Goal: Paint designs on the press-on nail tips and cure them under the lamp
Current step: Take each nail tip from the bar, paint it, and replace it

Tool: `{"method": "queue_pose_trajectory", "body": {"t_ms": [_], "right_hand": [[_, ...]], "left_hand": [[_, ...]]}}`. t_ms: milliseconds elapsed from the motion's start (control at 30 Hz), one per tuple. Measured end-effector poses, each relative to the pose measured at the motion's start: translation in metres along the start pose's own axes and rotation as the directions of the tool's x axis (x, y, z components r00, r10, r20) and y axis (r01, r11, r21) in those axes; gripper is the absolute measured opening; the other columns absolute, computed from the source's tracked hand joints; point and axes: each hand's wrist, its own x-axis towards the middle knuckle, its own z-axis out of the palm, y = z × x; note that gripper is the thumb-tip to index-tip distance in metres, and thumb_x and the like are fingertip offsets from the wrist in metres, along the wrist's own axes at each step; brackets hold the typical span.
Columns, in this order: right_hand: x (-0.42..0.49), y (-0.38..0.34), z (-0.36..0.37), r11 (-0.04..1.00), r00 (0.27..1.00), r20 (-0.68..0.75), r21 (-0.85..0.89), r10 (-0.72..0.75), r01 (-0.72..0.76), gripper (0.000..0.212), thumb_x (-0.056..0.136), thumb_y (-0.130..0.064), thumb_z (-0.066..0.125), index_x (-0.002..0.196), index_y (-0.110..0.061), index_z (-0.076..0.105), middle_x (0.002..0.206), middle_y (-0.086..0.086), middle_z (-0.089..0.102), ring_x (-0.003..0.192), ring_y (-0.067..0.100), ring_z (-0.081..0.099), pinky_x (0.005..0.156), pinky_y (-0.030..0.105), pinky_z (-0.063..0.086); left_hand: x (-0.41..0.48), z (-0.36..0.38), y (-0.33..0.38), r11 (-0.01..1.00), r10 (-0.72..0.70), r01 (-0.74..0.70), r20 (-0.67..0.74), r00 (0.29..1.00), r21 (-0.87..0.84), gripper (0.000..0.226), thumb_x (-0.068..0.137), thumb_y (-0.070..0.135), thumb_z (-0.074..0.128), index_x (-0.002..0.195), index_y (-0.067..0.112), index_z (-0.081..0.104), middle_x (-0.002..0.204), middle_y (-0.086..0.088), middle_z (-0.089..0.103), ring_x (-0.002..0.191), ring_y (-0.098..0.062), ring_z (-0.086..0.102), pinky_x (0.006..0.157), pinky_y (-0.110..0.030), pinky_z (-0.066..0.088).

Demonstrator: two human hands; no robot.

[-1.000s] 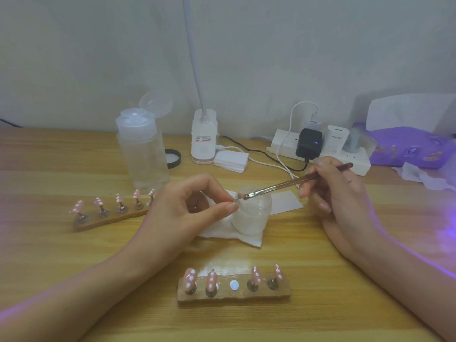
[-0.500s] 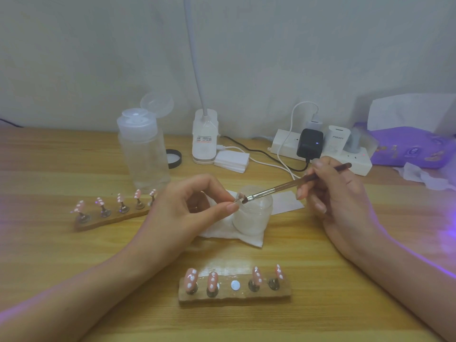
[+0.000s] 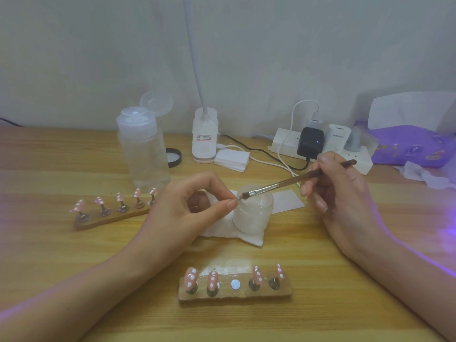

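Wooden desk [image 3: 49, 243] against a pale wall, seen from head height. Our left hand [image 3: 187, 213] pinched a tiny nail tip [image 3: 236, 199] betw. thumb & index; it was too small to make out any design. Our right hand [image 3: 338, 193] gripped a thin brush [image 3: 291, 181] like a pen. Its long axis ran from upper right down to lower left, w/ the bristles meeting the tip right at the pinch, just above the rim of a frosted jar [image 3: 254, 215] standing on a tissue [image 3: 249, 239]. So the tip lay left of the brush hand, at the bristle end.

Nearest us, a wooden holder [image 3: 234, 296] carried four pink, white-dotted tips and one bare middle mount [image 3: 235, 284], straight toward us from the pinch; the left hand was nearer it. We judged that mount to be the tip's place once painted. A second holder [image 3: 111, 217] w/ five tips sat at the left. Violet glow [image 3: 441, 233] washed the right edge; its source was out of view.
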Motion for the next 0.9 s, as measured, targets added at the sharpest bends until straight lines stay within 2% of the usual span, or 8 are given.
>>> {"method": "queue_pose_trajectory", "body": {"t_ms": [100,233,333,400,467,600,767,900], "right_hand": [[0.0001,0.0010,0.0002,0.999,0.999,-0.029,-0.045,0.013,-0.015,0.027,0.099,-0.028,0.052,0.075,-0.018,0.057,0.056,0.007,0.062,0.037,0.009,0.034,0.041,0.016,0.028],[0.0003,-0.0009,0.0001,0.998,0.998,-0.047,0.053,0.046,-0.044,0.024,0.092,-0.034,0.056,0.072,-0.019,0.058,0.054,0.005,0.060,0.037,0.008,0.034,0.040,0.014,0.033],[0.0002,-0.0002,0.0020,0.999,0.999,-0.006,-0.025,0.038,-0.039,0.023,0.088,-0.039,0.057,0.075,-0.020,0.058,0.057,0.005,0.063,0.037,0.009,0.034,0.041,0.016,0.029],[0.0009,0.0009,0.0014,0.999,0.998,-0.035,-0.026,0.046,-0.047,0.024,0.093,-0.033,0.055,0.076,-0.017,0.057,0.056,0.006,0.063,0.037,0.008,0.032,0.041,0.016,0.029],[0.0008,0.0002,-0.0001,0.999,0.998,-0.046,0.018,0.045,-0.045,0.023,0.095,-0.029,0.054,0.076,-0.015,0.056,0.055,0.006,0.062,0.036,0.008,0.031,0.040,0.014,0.030],[-0.0001,-0.0008,0.0021,1.000,0.999,0.014,-0.011,0.029,-0.029,0.022,0.087,-0.040,0.057,0.074,-0.021,0.059,0.058,0.005,0.064,0.037,0.008,0.033,0.041,0.014,0.032],[0.0011,-0.0003,0.0000,0.999,0.999,-0.029,0.007,0.037,-0.037,0.022,0.090,-0.034,0.055,0.078,-0.016,0.057,0.057,0.005,0.064,0.037,0.008,0.031,0.040,0.014,0.031],[0.0003,-0.0003,0.0026,0.999,0.999,0.019,-0.017,0.038,-0.037,0.022,0.086,-0.040,0.057,0.072,-0.023,0.061,0.060,0.007,0.066,0.037,0.008,0.031,0.043,0.015,0.031]], "left_hand": [[-0.0002,-0.0007,-0.0008,1.000,-0.005,0.005,0.006,1.000,0.006,0.015,0.082,0.035,0.071,0.077,0.022,0.066,0.053,-0.014,0.043,0.051,-0.015,0.036,0.048,-0.017,0.029],[0.0005,-0.0003,-0.0006,1.000,0.001,-0.001,0.009,1.000,0.007,0.013,0.083,0.034,0.070,0.076,0.023,0.066,0.051,-0.005,0.040,0.050,-0.012,0.035,0.048,-0.014,0.029],[0.0003,-0.0001,-0.0004,0.999,0.012,-0.013,0.011,1.000,0.035,0.014,0.083,0.035,0.069,0.078,0.023,0.066,0.053,-0.014,0.041,0.050,-0.015,0.036,0.049,-0.016,0.030],[0.0002,0.0000,-0.0002,0.999,0.022,-0.022,0.007,1.000,0.048,0.013,0.083,0.035,0.069,0.078,0.023,0.065,0.054,-0.016,0.043,0.050,-0.016,0.037,0.049,-0.019,0.031],[0.0003,0.0003,-0.0002,0.998,0.030,-0.030,0.005,1.000,0.054,0.013,0.084,0.034,0.070,0.077,0.024,0.065,0.053,-0.013,0.042,0.050,-0.015,0.037,0.049,-0.019,0.031],[0.0005,0.0000,0.0003,0.996,0.050,-0.051,0.014,0.999,0.072,0.013,0.087,0.029,0.071,0.078,0.022,0.065,0.053,0.002,0.044,0.049,-0.009,0.038,0.049,-0.014,0.031],[0.0010,0.0011,0.0018,0.994,0.062,-0.063,0.017,0.998,0.090,0.011,0.085,0.028,0.068,0.078,0.020,0.065,0.054,0.017,0.048,0.049,-0.003,0.040,0.051,-0.010,0.032],[0.0003,0.0013,0.0018,0.996,0.044,-0.044,0.005,0.999,0.072,0.012,0.084,0.028,0.068,0.077,0.020,0.064,0.052,0.013,0.043,0.048,-0.005,0.038,0.050,-0.011,0.031]]}}
